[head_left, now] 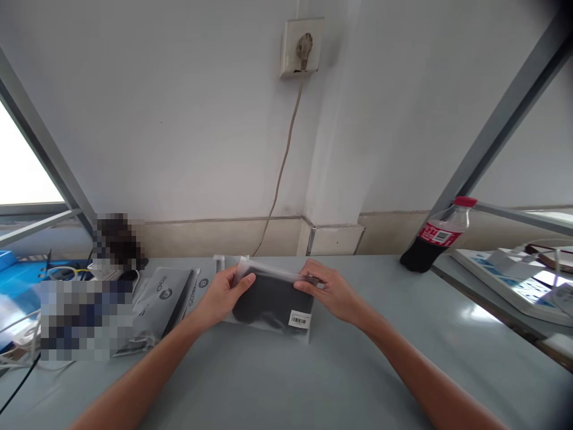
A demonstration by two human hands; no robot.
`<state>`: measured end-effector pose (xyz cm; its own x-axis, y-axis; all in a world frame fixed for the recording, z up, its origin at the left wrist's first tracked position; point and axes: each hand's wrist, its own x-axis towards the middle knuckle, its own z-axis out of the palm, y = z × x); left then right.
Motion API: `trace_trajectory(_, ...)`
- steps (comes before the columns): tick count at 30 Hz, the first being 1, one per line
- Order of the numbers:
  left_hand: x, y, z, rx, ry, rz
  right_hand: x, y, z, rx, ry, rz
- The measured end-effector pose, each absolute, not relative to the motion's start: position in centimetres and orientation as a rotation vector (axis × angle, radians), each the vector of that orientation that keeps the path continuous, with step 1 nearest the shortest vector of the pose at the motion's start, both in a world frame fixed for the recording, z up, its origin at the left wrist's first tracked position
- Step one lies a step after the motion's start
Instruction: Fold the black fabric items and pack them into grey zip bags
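Observation:
A frosted plastic bag (273, 301) with a dark flat item inside is held up over the grey table. A white barcode label sits at its lower right corner. My left hand (228, 292) grips the upper left of the bag, thumb on the front. At the upper right edge, my right hand (324, 289) pinches the bag's top strip between thumb and fingers. What the dark item is cannot be made out. Left of my left hand lie more grey printed bags (163, 298), stacked on the table, and another bag shows partly behind my left hand.
A cola bottle (441, 233) with a red cap stands at the back right. Beyond it are a white board (505, 283) and cables. At the left are a blurred patch, wires and a blue surface (31, 278). A cord (286, 149) hangs from the wall socket (302, 48).

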<state>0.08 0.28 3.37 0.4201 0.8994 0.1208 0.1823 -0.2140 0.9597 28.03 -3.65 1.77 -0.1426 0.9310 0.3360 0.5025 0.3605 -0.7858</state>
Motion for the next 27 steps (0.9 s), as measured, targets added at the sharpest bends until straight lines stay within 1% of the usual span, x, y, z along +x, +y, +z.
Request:
trace_trajectory(6,1.4,-0.6,2.6,1.516,0.914,0.915,28.2,-4.1,2.2,-1.227,-1.826,0.919)
trace_trajectory(10,1.7,-0.5,1.8,1.491,0.891,0.895,28.0,-4.4,2.2,-1.312,-1.93,0.882)
trace_trajectory(14,2.0,-1.0,1.3,1.511,0.808,0.753,27.1,-4.8,2.1,-1.298,-1.854,0.777)
trace_trajectory(21,2.9,-2.5,0.1,1.699,0.671,0.536,23.9,-5.9,1.5,-1.228,-1.938,0.964)
trace_trajectory(27,2.8,-1.6,-1.4,1.588,0.763,0.591,23.4,-5.6,0.3,-1.215,-1.865,1.105)
